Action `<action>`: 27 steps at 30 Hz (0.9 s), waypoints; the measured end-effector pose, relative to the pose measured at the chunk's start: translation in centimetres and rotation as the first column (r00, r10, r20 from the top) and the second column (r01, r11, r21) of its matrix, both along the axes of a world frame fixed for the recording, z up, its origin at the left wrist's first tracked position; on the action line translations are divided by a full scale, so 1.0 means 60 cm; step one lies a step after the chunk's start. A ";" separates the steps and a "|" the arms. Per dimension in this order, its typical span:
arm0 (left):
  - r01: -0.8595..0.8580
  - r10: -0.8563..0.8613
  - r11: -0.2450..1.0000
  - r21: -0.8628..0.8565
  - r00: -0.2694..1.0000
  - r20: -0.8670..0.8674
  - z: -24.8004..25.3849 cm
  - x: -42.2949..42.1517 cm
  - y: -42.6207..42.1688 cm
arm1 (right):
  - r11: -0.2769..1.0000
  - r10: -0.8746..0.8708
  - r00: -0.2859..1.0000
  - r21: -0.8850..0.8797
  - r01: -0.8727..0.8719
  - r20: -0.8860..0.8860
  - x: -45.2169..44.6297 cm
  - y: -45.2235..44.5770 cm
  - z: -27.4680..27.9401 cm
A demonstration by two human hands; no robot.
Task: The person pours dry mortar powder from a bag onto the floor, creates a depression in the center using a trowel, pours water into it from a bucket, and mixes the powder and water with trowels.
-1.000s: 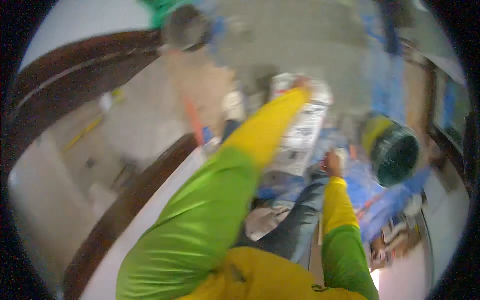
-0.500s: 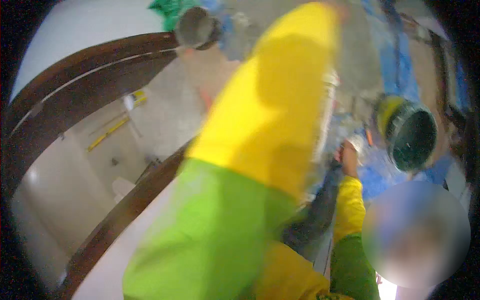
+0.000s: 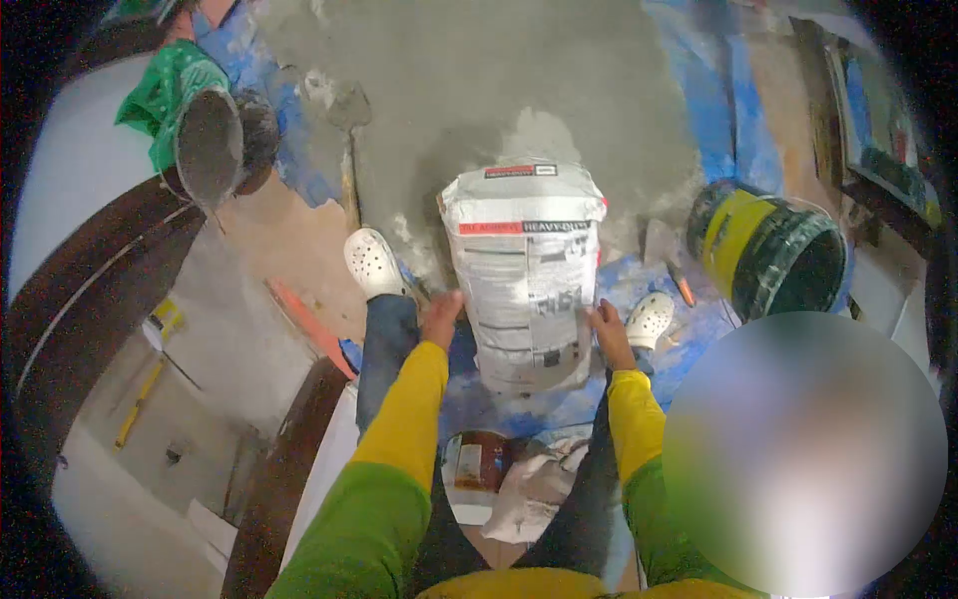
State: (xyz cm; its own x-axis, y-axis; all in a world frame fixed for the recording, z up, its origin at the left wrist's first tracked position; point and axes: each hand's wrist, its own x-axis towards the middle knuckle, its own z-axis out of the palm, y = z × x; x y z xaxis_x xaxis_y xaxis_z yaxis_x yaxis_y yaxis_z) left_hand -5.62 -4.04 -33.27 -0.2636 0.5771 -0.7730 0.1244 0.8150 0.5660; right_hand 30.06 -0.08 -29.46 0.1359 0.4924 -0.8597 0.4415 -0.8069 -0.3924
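Note:
A white paper bag (image 3: 529, 290) printed with tile adhesive lettering stands between my feet, its top edge toward a broad patch of grey wet mix (image 3: 449, 90). My left hand (image 3: 442, 317) presses against the bag's left side, and my right hand (image 3: 610, 334) is at its right side. Both have their fingers partly bent around the bag's edges. White powder lies on the grey mix just beyond the bag's top. A trowel (image 3: 663, 246) with an orange handle rests on the blue sheet right of the bag.
At right a black and yellow bucket (image 3: 773, 250) lies tilted. Grey buckets (image 3: 210, 145) and a green bag (image 3: 172, 95) are at upper left. A long-handled tool (image 3: 349, 180) reaches into the mix. White clogs (image 3: 374, 264) are on my feet. A blurred circle covers the lower right.
My left arm, earlier stretched far forward across the bag, has drawn back to the bag's left side. My right hand has come to its right side. The view has shifted and sharpened.

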 end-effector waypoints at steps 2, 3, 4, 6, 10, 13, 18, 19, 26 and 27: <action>-0.240 0.273 0.921 -0.308 0.960 0.067 0.007 0.021 0.019 | 0.993 -0.101 0.993 -0.070 0.097 -0.063 -0.023 0.013 -0.016; -0.218 0.299 0.912 -0.348 0.933 0.198 0.002 0.018 0.031 | 0.964 -0.263 0.952 -0.091 0.251 -0.154 -0.031 0.016 -0.033; -0.221 0.303 0.909 -0.353 0.932 0.197 -0.017 0.023 0.033 | 0.964 -0.261 0.953 -0.096 0.248 -0.152 -0.033 0.019 -0.044; -0.220 0.260 0.957 -0.190 0.940 0.221 -0.042 0.039 0.039 | 0.968 -0.251 0.958 -0.053 0.246 -0.139 -0.031 0.029 -0.053; -0.255 0.341 0.925 -0.281 0.883 0.323 -0.090 0.042 0.050 | 0.985 -0.169 0.962 0.003 0.174 -0.215 -0.005 0.032 -0.104; -0.204 0.272 0.907 -0.369 0.952 0.143 -0.054 0.042 0.084 | 0.944 -0.305 0.902 0.027 0.328 -0.306 -0.015 0.029 -0.111; -0.249 0.310 0.917 -0.312 0.937 0.163 -0.074 0.042 0.069 | 0.951 -0.301 0.939 0.026 0.309 -0.167 -0.061 0.087 -0.050; -0.247 0.310 0.916 -0.315 0.936 0.166 -0.069 0.050 0.059 | 0.959 -0.279 0.954 0.027 0.283 -0.107 -0.071 0.092 -0.029; -0.244 0.297 0.892 -0.379 0.951 0.086 0.001 0.027 0.130 | 0.959 -0.257 0.966 0.124 0.254 0.004 -0.096 0.137 0.009; -0.301 0.392 0.833 -0.465 0.913 0.111 0.019 0.024 0.154 | 0.974 -0.210 0.975 0.100 0.203 0.071 -0.104 0.153 0.011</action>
State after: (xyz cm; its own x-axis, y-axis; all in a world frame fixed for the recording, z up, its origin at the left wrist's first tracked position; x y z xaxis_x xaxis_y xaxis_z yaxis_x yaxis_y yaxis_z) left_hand -4.17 5.17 -32.16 -0.2023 0.0745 -0.9765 -0.2867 0.9489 0.1318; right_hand 23.80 9.10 -28.81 0.3103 0.5226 -0.7941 0.3024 -0.8462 -0.4388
